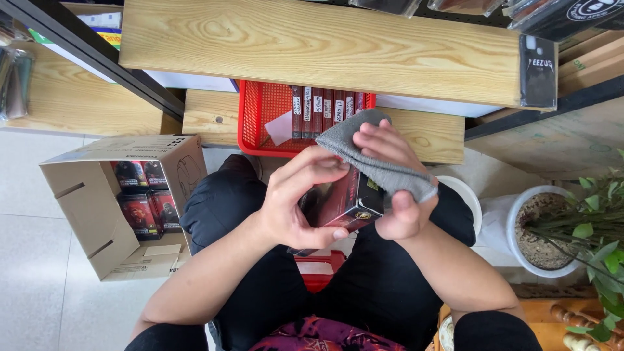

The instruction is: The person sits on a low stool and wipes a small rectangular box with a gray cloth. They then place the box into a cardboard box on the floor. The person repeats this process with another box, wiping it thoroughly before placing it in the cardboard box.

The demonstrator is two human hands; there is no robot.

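Pale floor tiles point(39, 260) run under you where you sit, knees apart in black trousers, a red stool point(318, 266) just showing between your legs.

Nearest to you, above your lap, your left hand point(302, 201) is wrapped closed around a dark red boxed product point(341, 201), thumb along its lower edge and fingers curled over the top near end. The box is glossy, deep red shading to black, with a small round gold seal on the face turned toward you; its long axis runs from lower left up to the right, tilted away from you. Your right hand point(393, 175) meets it from the right, closed on a grey cloth point(377, 156) that is draped over the box's upper right end. The cloth is pinched between thumb below and fingers spread on top. So the box lies between both hands, carried by the left, with the cloth touching its far end.

To your left on the floor, an open cardboard carton point(117, 201) lies on its side with more dark red boxes stacked inside. To your right stands a white pot point(543, 227) with a green plant.

Farther off, a red plastic basket point(266, 120) on a low wooden shelf point(214, 114) holds a row of similar boxes on edge, and a broad wooden board point(325, 45) crosses above it.
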